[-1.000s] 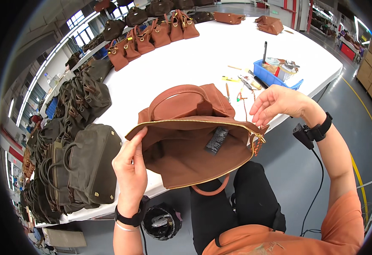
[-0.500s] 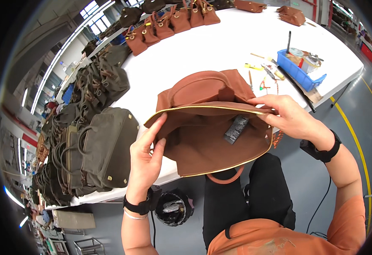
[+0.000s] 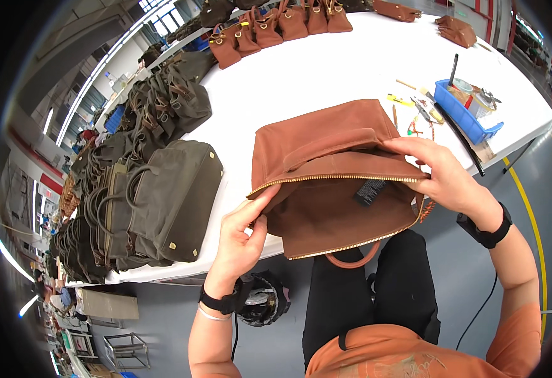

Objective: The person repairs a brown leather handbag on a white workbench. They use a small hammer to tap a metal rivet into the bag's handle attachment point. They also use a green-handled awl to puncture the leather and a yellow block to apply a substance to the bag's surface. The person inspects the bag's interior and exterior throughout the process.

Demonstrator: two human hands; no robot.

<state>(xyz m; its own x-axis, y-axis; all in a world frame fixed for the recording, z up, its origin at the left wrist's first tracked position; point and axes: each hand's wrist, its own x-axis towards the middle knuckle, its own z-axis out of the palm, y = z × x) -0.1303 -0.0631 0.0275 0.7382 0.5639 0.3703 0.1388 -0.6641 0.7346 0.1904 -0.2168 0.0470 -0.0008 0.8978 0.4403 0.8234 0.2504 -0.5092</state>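
Observation:
A brown leather handbag (image 3: 326,142) lies at the near edge of a white table (image 3: 326,69), its zipped mouth held wide toward me. My left hand (image 3: 241,236) grips the left end of the opening by the zip. My right hand (image 3: 443,176) pinches the right end of the upper rim. Inside, a small black label (image 3: 369,191) shows against the brown lining. One brown handle (image 3: 351,257) hangs below the bag's lower rim.
Several dark olive handbags (image 3: 162,189) stand in a row along the table's left side. Small brown bags (image 3: 276,25) line the far edge. A blue tray (image 3: 465,113) of tools and loose hand tools lie at the right. A dark helmet-like object (image 3: 260,299) sits on the floor.
The bag has swung so more of its outer side shows and the handle on top lies flat. Both hands stay on the opening's ends; my right hand moved to the upper rim.

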